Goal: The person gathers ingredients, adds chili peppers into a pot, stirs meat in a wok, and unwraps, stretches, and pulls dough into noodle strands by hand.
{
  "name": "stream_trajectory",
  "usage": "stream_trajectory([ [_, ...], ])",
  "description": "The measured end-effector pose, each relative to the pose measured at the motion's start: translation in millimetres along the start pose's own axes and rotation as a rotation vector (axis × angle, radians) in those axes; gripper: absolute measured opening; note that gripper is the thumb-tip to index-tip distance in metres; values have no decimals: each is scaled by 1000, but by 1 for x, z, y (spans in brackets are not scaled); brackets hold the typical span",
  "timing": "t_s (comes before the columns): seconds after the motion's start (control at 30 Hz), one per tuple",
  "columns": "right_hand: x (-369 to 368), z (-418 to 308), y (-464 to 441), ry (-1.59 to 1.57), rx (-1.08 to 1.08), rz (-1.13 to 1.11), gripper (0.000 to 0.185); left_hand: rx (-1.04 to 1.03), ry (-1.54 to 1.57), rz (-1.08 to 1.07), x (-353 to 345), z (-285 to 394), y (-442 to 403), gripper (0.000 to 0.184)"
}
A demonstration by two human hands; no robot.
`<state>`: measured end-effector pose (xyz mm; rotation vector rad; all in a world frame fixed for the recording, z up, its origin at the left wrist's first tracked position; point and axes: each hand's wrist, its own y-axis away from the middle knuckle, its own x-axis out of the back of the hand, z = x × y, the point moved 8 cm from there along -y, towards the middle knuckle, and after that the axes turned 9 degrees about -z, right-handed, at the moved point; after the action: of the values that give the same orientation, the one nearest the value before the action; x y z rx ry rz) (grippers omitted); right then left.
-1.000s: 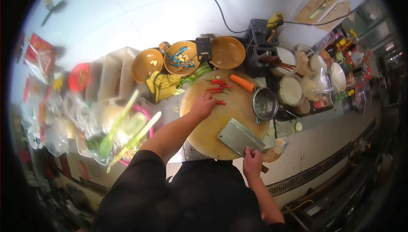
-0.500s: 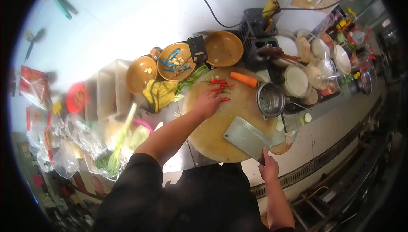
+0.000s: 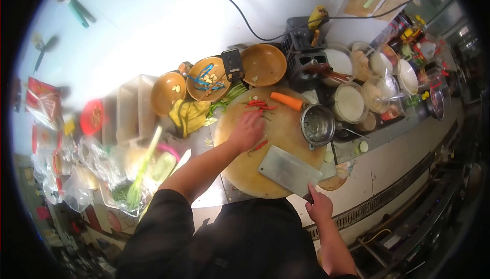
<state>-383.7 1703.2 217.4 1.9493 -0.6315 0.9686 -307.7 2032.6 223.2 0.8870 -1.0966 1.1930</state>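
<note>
On the round wooden chopping board, several red chilies lie in a small pile at the far side. My left hand reaches over the near edge of that pile, fingers stretched forward and partly over the chilies. One loose chili rests apart, between my left wrist and the blade. My right hand grips the handle of a cleaver, whose wide blade lies flat above the board's near right part. A peeled carrot sits beyond the chilies, beside a metal pot at the board's right edge.
Behind the board stand brown bowls, one holding garlic and a blue band, plus a yellow cloth. White tubs and seasoning bowls crowd the right. Plastic bags and a celery-like stalk fill the left.
My left hand has shifted slightly from the chilies' near side, and one chili now lies separate below it. The cleaver stays in my right hand; the view has moved a little.
</note>
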Motion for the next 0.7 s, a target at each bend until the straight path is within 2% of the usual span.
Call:
stream_trajectory([
  [0.03, -1, 2, 1, -15, -1, -11, 69, 124, -4, 126, 10, -13, -5, 54],
  [0.17, -2, 1, 4, -32, 9, -7, 70, 147, -68, 96, 14, -43, -30, 64],
  [0.23, -1, -1, 5, -35, 5, -8, 69, 41, -78, -33, 8, -38, -36, 59],
  [0.27, 0, -1, 5, -39, 3, -8, 68, 41, -80, -32, 9, -36, -37, 59],
  [0.33, -2, -2, 6, -42, 2, -5, 68, -6, -65, -252, -10, -25, -38, 60],
  [0.37, -3, -2, 7, -44, 1, -4, 68, -6, -67, -252, -13, -21, -36, 60],
  [0.43, -5, -2, 7, -49, -18, -24, 67, -3, -73, -81, -11, -14, -33, 38],
  [0.57, -4, -4, 8, -52, -32, -46, 67, -22, -137, -64, -16, -4, -37, 29],
  [0.7, -2, -5, 9, -49, -21, -39, 67, 56, -92, -208, -33, -8, -42, 23],
])
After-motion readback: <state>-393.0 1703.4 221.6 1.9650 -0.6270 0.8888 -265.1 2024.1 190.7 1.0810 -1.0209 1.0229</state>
